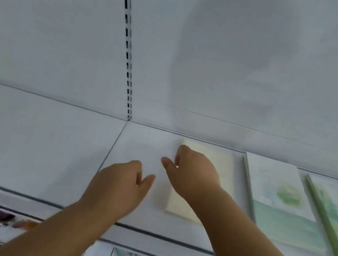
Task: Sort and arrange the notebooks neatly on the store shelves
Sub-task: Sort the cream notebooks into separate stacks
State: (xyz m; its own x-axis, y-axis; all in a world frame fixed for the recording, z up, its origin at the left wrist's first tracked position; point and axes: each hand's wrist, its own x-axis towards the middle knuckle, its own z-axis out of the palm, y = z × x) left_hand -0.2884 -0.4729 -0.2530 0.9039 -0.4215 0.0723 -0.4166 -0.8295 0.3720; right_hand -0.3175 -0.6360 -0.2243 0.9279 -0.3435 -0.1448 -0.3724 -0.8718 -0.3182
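Cream notebook (200, 189): flat on the shelf (37, 138), under the right hand (195, 173).
Right hand: fingers curled at the notebook's left edge; a firm hold cannot be told.
Left hand (117, 184): just left, loose, empty.
Green notebooks (282, 199): further right.

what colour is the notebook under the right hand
Plain pale cream-yellow, no pattern visible: the notebook beneath the right hand, seen in the head view.

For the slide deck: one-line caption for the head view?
Both hands reach over a cream notebook on the white shelf.
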